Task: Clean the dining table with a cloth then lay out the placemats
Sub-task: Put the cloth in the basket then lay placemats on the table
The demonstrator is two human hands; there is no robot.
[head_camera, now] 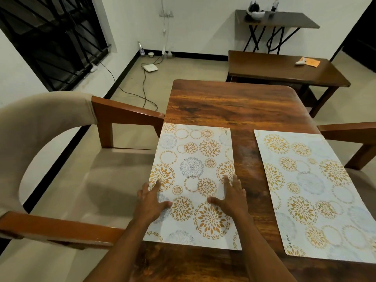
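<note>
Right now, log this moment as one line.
left hand: flat on left placemat | right hand: same placemat | right placemat: flat on table

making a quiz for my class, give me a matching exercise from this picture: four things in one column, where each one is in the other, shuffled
Things
1. left placemat
2. right placemat
3. orange paper
4. white device

Places
A. on the floor
B. under the left hand and right hand
C. on the far low table
D. on the dining table, untouched

Pairs: 1-B, 2-D, 3-C, 4-A
</note>
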